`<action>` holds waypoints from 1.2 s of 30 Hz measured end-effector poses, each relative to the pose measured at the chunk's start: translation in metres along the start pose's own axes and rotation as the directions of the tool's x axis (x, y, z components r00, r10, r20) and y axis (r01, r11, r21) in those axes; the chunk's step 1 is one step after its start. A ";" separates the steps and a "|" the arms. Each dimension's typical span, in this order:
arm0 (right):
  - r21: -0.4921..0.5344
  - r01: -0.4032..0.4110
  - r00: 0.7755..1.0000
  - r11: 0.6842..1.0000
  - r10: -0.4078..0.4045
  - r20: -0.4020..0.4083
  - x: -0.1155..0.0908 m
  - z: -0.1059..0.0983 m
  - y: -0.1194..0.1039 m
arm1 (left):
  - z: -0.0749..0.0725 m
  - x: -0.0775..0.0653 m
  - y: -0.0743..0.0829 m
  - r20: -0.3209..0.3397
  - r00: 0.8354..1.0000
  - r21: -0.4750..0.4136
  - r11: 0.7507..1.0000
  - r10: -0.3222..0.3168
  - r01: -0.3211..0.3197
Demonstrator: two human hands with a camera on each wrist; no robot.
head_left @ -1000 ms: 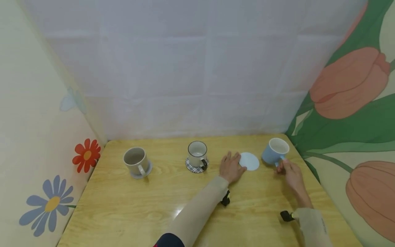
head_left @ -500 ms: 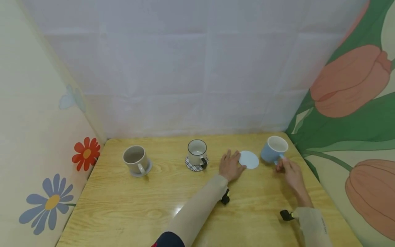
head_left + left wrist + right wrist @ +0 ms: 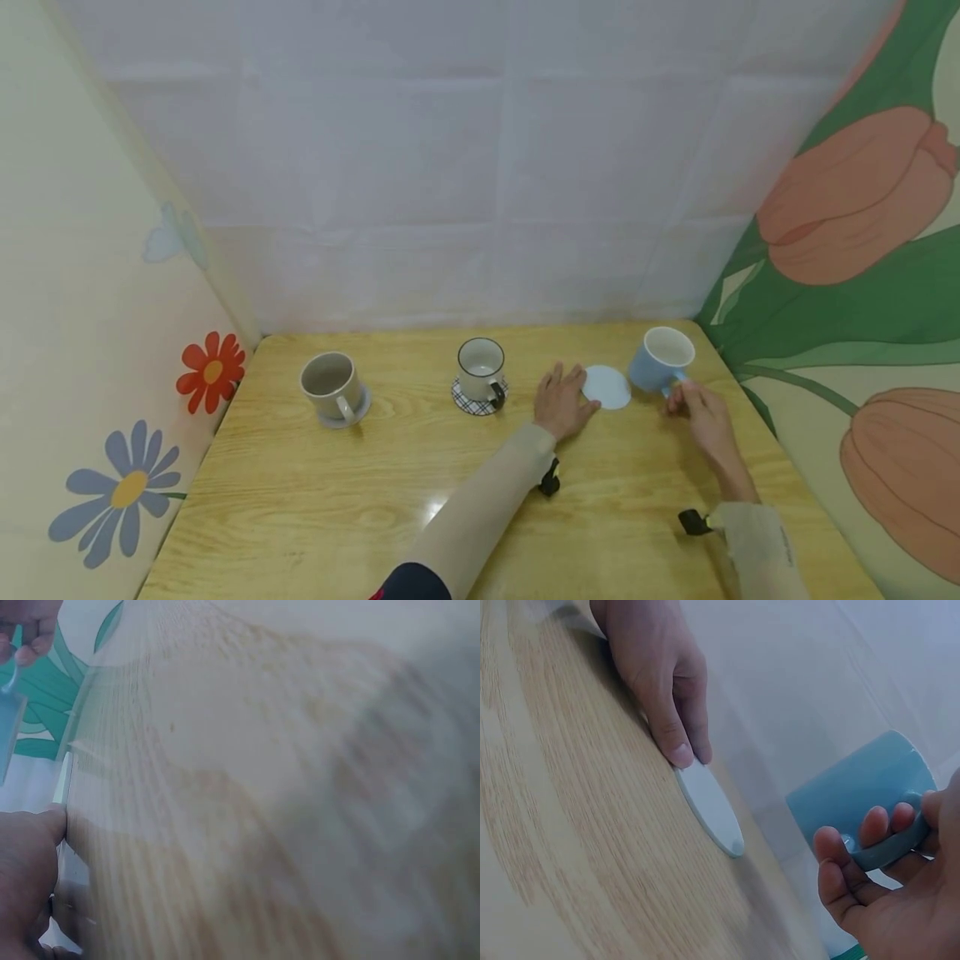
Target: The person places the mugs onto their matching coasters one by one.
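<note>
My right hand (image 3: pixel 707 417) grips the handle of a light blue mug (image 3: pixel 654 371), white inside, at the right of the table in the head view. The right wrist view has the mug (image 3: pixel 862 791) held off the table, fingers curled through its handle. Left of it lies a round pale blue coaster (image 3: pixel 609 388), flat on the table. Thumb and fingers of my left hand (image 3: pixel 558 407) hold the coaster's left edge. The right wrist view catches the coaster (image 3: pixel 711 808) nearly edge-on, with thumb and fingertips pinching its near end.
A white mug (image 3: pixel 480 372) with a dark rim and black handle stands on a checked coaster (image 3: pixel 468 407), left of my left hand. Further left, a beige mug (image 3: pixel 332 387) sits on a grey coaster (image 3: pixel 365 408). White cloth (image 3: pixel 375 167) hangs behind the wooden table (image 3: pixel 315 500).
My right hand has shifted the blue mug slightly left, towards the pale coaster, and a little upward in the head view. The left hand and coaster have stayed put.
</note>
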State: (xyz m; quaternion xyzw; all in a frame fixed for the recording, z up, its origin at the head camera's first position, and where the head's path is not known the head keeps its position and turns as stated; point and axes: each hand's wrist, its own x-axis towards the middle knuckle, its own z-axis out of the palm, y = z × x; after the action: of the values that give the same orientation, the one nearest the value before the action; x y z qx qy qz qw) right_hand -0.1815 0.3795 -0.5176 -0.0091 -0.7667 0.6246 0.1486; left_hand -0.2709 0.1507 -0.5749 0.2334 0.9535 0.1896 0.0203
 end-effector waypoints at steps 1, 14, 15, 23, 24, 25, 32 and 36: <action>-0.001 -0.004 1.000 1.000 0.004 0.000 0.000 0.001 -0.001 | 0.000 0.000 0.000 -0.003 1.000 0.005 1.000 0.000 0.000; -0.011 0.030 0.999 0.999 -0.030 0.019 -0.004 0.010 -0.009 | -0.003 -0.002 0.002 0.006 1.000 0.009 1.000 -0.010 0.010; -0.022 0.033 0.999 0.999 -0.032 0.023 -0.004 0.010 -0.009 | -0.004 -0.002 0.002 0.005 1.000 0.011 1.000 -0.010 0.010; 0.013 0.032 0.999 0.999 -0.032 0.028 -0.003 0.016 -0.009 | -0.003 -0.002 0.002 -0.012 1.000 0.011 1.000 -0.011 0.011; 0.022 0.028 0.999 0.999 -0.029 0.026 -0.003 0.017 -0.009 | -0.003 -0.002 0.002 -0.012 1.000 0.011 1.000 -0.012 0.012; 0.025 0.026 0.999 0.999 -0.027 0.027 -0.002 0.018 -0.008 | -0.003 -0.002 0.002 -0.013 1.000 0.013 1.000 -0.013 0.013; 0.054 0.032 0.999 0.998 -0.035 0.037 -0.002 0.024 -0.004 | -0.001 -0.001 0.001 -0.015 1.000 0.012 1.000 -0.007 0.007; 0.063 0.043 0.997 0.997 -0.046 0.054 -0.002 0.025 -0.003 | -0.001 -0.001 0.002 -0.016 1.000 0.005 1.000 -0.009 0.009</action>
State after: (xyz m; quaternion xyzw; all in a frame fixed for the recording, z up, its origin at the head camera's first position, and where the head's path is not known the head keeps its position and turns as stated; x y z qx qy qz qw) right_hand -0.1848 0.3542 -0.5195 0.0299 -0.7509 0.6445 0.1412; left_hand -0.2691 0.1509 -0.5732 0.2275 0.9552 0.1889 0.0130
